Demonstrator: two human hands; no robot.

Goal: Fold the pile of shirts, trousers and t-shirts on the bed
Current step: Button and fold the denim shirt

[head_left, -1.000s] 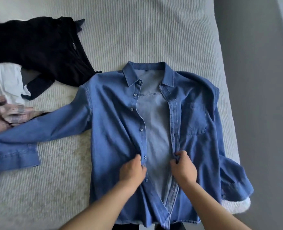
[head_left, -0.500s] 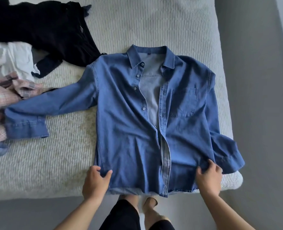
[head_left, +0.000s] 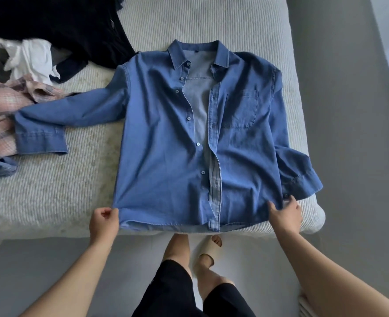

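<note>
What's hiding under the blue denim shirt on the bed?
Under the blue denim shirt only the ribbed pale bed cover shows around its edges. The shirt's open front shows its own paler inside. Anything else beneath is covered, so I can't tell.

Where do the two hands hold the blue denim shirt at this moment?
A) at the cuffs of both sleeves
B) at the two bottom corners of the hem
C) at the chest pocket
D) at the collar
B: the left hand and the right hand each pinch a bottom corner of the denim shirt, at the near edge of the bed.
</note>
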